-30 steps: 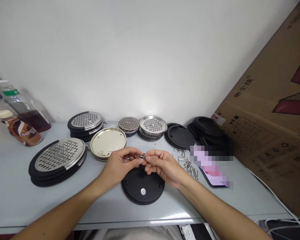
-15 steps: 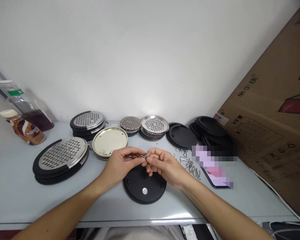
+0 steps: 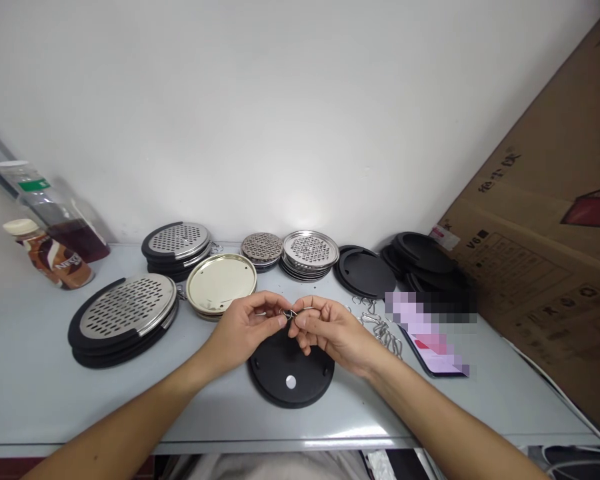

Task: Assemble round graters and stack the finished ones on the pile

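Observation:
My left hand [image 3: 245, 330] and my right hand [image 3: 333, 330] meet at the middle of the table, thumbs and fingertips pinched from either side on a small metal wire clip [image 3: 291, 314]. Part of the clip is covered by the fingers, and a ring seems to show at its left end. Right below them a round black disc [image 3: 295, 395] with a white dot lies flat, its far edge hidden by the hands. To the right of my right hand, several loose wire clips with rings [image 3: 387, 337] lie in a pile.
Stacked grater discs with black rims [image 3: 125, 310] stand at left, beside gold-coloured lids [image 3: 221, 283]. Metal grater discs [image 3: 310, 252] and black discs [image 3: 365, 273] line the wall. A phone [image 3: 437, 353], a cardboard box [image 3: 545, 267] and bottles [image 3: 55, 257] flank the area.
The fingertips have shifted slightly around the clip, and more of its wire shows between them. The black disc lies where it was.

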`<state>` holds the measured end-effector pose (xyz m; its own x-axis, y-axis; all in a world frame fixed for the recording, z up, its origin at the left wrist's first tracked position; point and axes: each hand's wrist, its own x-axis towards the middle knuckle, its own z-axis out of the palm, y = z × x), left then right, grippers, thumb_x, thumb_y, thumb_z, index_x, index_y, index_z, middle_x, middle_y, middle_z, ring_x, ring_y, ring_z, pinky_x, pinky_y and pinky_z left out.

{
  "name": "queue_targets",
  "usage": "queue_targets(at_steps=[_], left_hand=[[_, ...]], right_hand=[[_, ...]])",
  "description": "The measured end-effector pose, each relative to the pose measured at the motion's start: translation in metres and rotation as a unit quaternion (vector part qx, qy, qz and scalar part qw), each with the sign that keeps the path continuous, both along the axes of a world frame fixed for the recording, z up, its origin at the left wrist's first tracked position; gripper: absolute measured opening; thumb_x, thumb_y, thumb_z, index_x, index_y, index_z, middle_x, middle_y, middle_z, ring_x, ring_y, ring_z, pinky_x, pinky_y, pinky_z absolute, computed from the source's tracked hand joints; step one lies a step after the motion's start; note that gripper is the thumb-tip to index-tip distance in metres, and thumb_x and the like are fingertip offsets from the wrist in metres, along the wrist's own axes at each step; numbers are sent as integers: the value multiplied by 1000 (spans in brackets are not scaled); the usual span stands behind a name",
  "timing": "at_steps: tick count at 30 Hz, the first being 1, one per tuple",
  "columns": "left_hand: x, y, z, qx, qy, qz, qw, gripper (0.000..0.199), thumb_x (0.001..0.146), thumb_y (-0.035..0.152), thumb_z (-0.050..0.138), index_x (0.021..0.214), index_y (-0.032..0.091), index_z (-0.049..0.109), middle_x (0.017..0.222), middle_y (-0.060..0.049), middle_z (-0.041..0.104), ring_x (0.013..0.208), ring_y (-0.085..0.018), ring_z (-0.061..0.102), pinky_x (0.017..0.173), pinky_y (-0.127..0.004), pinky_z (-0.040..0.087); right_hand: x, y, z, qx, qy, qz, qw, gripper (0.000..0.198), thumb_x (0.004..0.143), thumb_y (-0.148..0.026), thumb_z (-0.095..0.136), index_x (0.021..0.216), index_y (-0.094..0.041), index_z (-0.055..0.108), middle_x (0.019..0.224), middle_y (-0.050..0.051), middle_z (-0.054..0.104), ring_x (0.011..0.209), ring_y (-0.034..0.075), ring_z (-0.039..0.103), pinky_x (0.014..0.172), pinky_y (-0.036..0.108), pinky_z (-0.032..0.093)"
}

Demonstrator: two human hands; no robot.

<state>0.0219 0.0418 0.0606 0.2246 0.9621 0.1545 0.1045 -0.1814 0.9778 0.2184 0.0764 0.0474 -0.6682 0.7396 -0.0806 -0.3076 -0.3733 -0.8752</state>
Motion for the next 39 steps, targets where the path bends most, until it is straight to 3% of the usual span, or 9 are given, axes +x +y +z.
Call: queue_targets(at_steps=[5, 12, 16, 19, 22, 28, 35, 39], left_hand=[[1, -1, -1, 22, 23, 23, 999, 16, 87, 23, 62, 100, 18, 70, 94, -5, 68, 91, -18, 64, 83, -29, 52], [4, -2, -5, 46, 22, 33, 998, 12, 89, 21, 60, 95, 19, 70, 88, -3, 69, 84, -16, 66, 79, -26, 52], [3, -2, -7, 59, 49, 37, 996, 14, 89, 21, 60, 99, 19, 70, 90, -4, 69, 85, -17, 66, 78, -27, 52], [3, -1, -7, 83, 73, 46, 993, 13, 89, 21, 59, 92, 19, 71, 88, -4, 67, 83, -17, 65, 76, -27, 52], [3, -1, -7, 88, 79, 48, 992, 12, 89, 21, 59, 91, 19, 71, 86, -3, 66, 81, -16, 64, 74, -26, 52], [4, -1, -10, 76, 76, 62, 992, 14, 88, 26, 60, 92, 19, 72, 87, -5, 66, 82, -18, 65, 74, -27, 54], [4, -1, -11, 69, 77, 58, 993, 14, 90, 24, 58, 93, 20, 71, 89, -4, 66, 84, -17, 65, 75, -26, 53], [4, -2, -10, 58, 55, 43, 996, 14, 91, 23, 55, 93, 19, 69, 88, -4, 64, 80, -16, 64, 75, -26, 53]], right_hand=[[0, 0, 1, -18, 3, -14, 1000, 25, 79, -29, 75, 96, -13, 65, 77, 5, 71, 57, 9, 61, 54, 20, 49], [-1, -2, 2, -87, 25, 34, 995, 19, 80, -25, 75, 91, -11, 68, 73, 4, 69, 53, 6, 58, 51, 16, 47], [-1, -3, 4, -81, 2, 33, 996, 25, 75, -26, 79, 93, -12, 68, 74, 4, 70, 54, 7, 59, 52, 19, 47], [-3, -4, 1, -24, -27, 8, 999, 28, 70, -28, 82, 89, -13, 68, 75, 4, 70, 56, 9, 60, 53, 21, 49], [-7, -8, -4, 89, -87, -50, 991, 26, 71, -30, 81, 88, -15, 68, 66, -1, 65, 52, 9, 57, 52, 23, 48], [-7, -17, -9, 290, -209, -118, 926, 20, 88, -35, 63, 99, -21, 72, 71, 1, 61, 57, 12, 55, 55, 26, 46], [-4, -17, -3, 351, -251, -73, 899, 21, 96, -32, 51, 85, -21, 65, 74, 1, 59, 61, 13, 56, 61, 27, 43], [-3, -18, 4, 416, -274, -66, 864, 23, 98, -28, 44, 82, -20, 59, 78, 2, 58, 71, 15, 55, 66, 28, 42]])
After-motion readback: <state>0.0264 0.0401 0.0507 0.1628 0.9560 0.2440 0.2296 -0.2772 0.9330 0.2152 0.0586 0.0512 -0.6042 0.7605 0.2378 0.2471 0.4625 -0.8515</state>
